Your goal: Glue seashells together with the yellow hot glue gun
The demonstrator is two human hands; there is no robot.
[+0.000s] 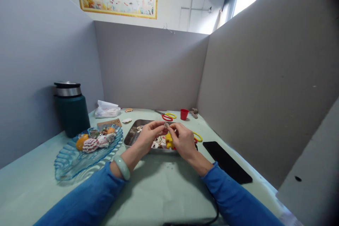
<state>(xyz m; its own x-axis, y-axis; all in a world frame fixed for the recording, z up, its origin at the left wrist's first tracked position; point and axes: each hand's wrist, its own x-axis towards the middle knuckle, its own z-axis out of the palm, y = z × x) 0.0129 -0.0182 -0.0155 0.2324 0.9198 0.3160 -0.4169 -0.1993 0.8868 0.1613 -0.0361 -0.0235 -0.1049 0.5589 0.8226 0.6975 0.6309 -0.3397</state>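
My left hand (149, 136) and my right hand (182, 141) meet above a metal tray (131, 136), and both pinch one small grey-brown shell (166, 124) between their fingertips. My right hand also seems to keep a yellow object (168, 141) under its palm. The tray holds several small pale shells. A pale green bangle (122, 167) circles my left wrist, and both sleeves are blue.
A blue glass dish (69, 162) with shells and orange pieces lies at the left, a dark green flask (71, 108) behind it. Red-and-yellow scissors (166, 115), a red cup (184, 114), a white bag (107, 110) and a black phone (226, 161) lie around. Grey partitions enclose the table.
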